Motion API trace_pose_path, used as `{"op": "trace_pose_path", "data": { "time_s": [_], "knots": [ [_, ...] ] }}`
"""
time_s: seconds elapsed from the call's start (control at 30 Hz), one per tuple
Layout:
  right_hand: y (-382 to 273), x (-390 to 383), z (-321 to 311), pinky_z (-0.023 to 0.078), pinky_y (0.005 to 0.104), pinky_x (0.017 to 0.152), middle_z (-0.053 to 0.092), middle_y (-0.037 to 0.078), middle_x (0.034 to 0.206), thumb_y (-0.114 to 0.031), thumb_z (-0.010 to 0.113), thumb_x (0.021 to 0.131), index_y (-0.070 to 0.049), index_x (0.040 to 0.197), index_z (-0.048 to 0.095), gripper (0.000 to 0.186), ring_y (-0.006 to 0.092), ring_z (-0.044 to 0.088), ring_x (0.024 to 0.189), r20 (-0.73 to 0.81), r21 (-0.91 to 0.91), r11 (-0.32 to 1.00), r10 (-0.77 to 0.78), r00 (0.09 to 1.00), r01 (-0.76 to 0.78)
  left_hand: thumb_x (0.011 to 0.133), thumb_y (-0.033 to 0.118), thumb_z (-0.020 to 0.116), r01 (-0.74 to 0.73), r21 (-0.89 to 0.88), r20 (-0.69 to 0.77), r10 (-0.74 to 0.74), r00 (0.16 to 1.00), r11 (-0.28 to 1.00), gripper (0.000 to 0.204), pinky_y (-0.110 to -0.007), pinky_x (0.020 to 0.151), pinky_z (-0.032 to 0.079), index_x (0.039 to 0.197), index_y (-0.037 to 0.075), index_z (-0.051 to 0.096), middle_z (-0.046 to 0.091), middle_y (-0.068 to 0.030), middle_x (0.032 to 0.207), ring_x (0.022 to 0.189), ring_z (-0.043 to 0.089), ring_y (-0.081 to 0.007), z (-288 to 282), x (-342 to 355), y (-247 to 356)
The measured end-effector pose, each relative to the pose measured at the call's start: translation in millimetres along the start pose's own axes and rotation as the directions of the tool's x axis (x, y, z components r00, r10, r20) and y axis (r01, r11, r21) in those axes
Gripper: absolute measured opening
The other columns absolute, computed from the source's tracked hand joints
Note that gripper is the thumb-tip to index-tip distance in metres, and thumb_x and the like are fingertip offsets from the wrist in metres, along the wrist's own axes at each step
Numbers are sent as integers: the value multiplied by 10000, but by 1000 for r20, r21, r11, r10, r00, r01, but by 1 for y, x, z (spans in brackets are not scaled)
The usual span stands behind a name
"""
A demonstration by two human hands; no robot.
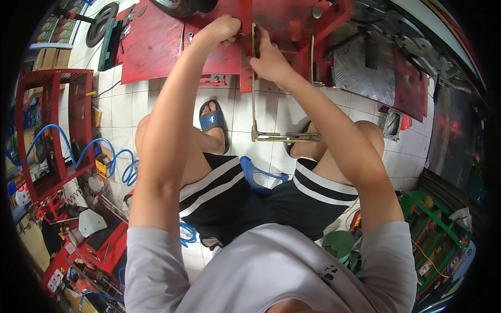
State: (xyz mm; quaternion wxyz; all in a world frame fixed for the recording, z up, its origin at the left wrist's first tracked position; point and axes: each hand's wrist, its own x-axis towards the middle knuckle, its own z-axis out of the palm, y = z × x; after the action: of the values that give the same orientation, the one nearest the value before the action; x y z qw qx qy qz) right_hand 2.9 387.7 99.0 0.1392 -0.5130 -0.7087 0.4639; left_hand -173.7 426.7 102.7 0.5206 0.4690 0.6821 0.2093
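Note:
My left hand [225,30] is closed against the left side of a red upright post [245,62] on the red work platform [151,47]; whatever its curled fingers hold is hidden. On the post's right side, my right hand [271,60] has its thumb and index finger around a small dark part beside a brass-coloured metal bar [254,104]. That part is too hidden to name. The bar hangs past the platform's front edge and meets a crosspiece [287,137] near my right foot. A second thin bar [312,57] stands farther right.
A wheel [175,5] rests on the platform's far side, with a wrench [190,36] nearby. A ridged metal plate [362,62] lies to the right. A red metal frame [55,130] and blue coiled hose [102,148] stand left; a green rack [436,235] stands right. Between my legs is a blue stool [255,175].

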Motion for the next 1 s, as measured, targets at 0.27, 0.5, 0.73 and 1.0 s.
{"op": "trace_pose_path", "data": {
  "time_s": [0.27, 0.5, 0.73, 1.0],
  "knots": [
    [-22, -6, -15, 554, 417, 621, 617, 240, 949, -49, 510, 779, -84, 1405, 97, 751, 322, 661, 727, 127, 71, 994, 73, 989, -82, 870, 145, 386, 5, -91, 16, -4, 1000, 996, 225, -281, 440, 234, 730, 69, 545, 361, 28, 577, 491, 303, -104, 3, -2, 9],
    [-24, -2, -27, 614, 376, 638, 575, 294, 1079, 22, 482, 777, -103, 1407, 37, 782, 325, 706, 707, 290, 225, 951, 142, 947, -212, 905, 177, 409, 81, -229, 37, -74, 997, 970, 221, -263, 441, 283, 751, 88, 539, 423, 15, 608, 485, 340, -121, 1, -5, 10],
    [-11, 2, -29, 604, 350, 644, 586, 199, 1009, -32, 503, 857, -169, 1464, 51, 770, 266, 697, 752, 340, 274, 944, 84, 937, -184, 903, 229, 499, 352, -347, -142, -419, 897, 869, 192, -286, 638, 500, 929, 63, 593, 600, -69, 827, 719, 597, -188, -57, 25, -115],
    [-1, 4, -35, 590, 321, 673, 641, 122, 844, -149, 598, 844, -152, 1502, 191, 773, 197, 658, 672, 299, 115, 990, 39, 954, -76, 795, 215, 620, 471, 311, -511, -272, 815, 826, 252, -354, 732, 545, 1008, 99, 686, 695, -131, 867, 795, 685, -240, -40, 62, -179]
  ]
}}
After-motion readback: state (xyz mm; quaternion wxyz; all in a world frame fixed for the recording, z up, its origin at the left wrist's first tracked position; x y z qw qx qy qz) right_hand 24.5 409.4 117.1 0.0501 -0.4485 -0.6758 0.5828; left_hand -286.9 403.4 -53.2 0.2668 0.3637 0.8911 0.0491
